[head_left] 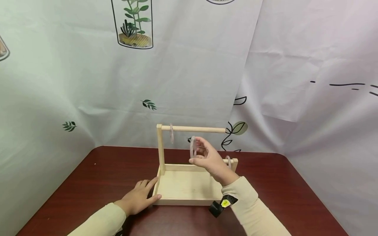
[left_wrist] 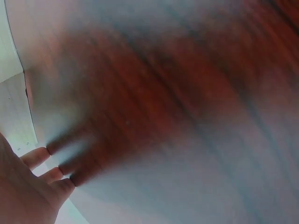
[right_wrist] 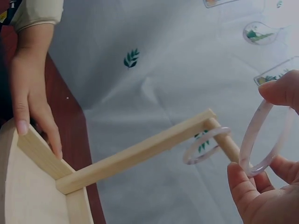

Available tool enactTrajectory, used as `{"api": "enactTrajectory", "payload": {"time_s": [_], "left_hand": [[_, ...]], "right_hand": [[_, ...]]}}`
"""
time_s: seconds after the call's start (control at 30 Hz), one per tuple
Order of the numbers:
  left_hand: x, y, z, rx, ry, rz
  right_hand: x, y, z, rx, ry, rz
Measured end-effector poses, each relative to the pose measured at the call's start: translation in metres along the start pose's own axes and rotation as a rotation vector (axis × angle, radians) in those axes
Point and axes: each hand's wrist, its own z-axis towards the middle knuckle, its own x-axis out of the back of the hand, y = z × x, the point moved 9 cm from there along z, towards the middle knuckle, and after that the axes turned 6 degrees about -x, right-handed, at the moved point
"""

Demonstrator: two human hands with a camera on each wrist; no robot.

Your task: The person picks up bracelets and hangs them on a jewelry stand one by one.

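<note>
My right hand (head_left: 213, 162) pinches a pale, translucent bangle (right_wrist: 254, 133) between thumb and fingers, in front of and below the upper rod (head_left: 200, 129) of a wooden display stand. Another bangle (head_left: 172, 135) hangs on that rod close to its left post (head_left: 160, 150). On the lower rod at the right hangs a further bangle (head_left: 228, 160), partly behind my right wrist. My left hand (head_left: 137, 198) rests with extended fingers on the left side of the stand's tray (head_left: 177, 202). In the left wrist view its fingertips touch the dark red surface.
The stand sits on a dark red table (head_left: 118, 167). A white printed cloth (head_left: 192, 72) hangs behind and along the sides. The upper rod's right end stands free, while a short post (head_left: 235, 164) bears the lower rod. A black strap (head_left: 228, 199) circles my right wrist.
</note>
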Motion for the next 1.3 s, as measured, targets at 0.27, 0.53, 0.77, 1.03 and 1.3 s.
{"api": "enactTrajectory", "payload": {"time_s": [0.27,0.53,0.77,1.03,1.3], "left_hand": [[-0.001,-0.001,0.000,0.002,-0.010,0.002],[-0.001,-0.001,0.001,-0.007,0.001,0.005],[-0.004,-0.002,0.001,-0.022,-0.001,0.001],[-0.004,-0.003,0.001,-0.020,0.000,-0.004],[-0.004,-0.002,0.001,-0.023,0.006,0.005]], "right_hand": [[0.018,-0.007,-0.002,0.023,0.079,0.013],[0.039,-0.009,-0.007,0.018,0.181,0.023],[0.051,-0.008,-0.009,0.017,0.213,0.041],[0.064,-0.007,-0.010,0.021,0.261,0.033],[0.078,-0.005,-0.012,-0.011,0.316,-0.022]]}}
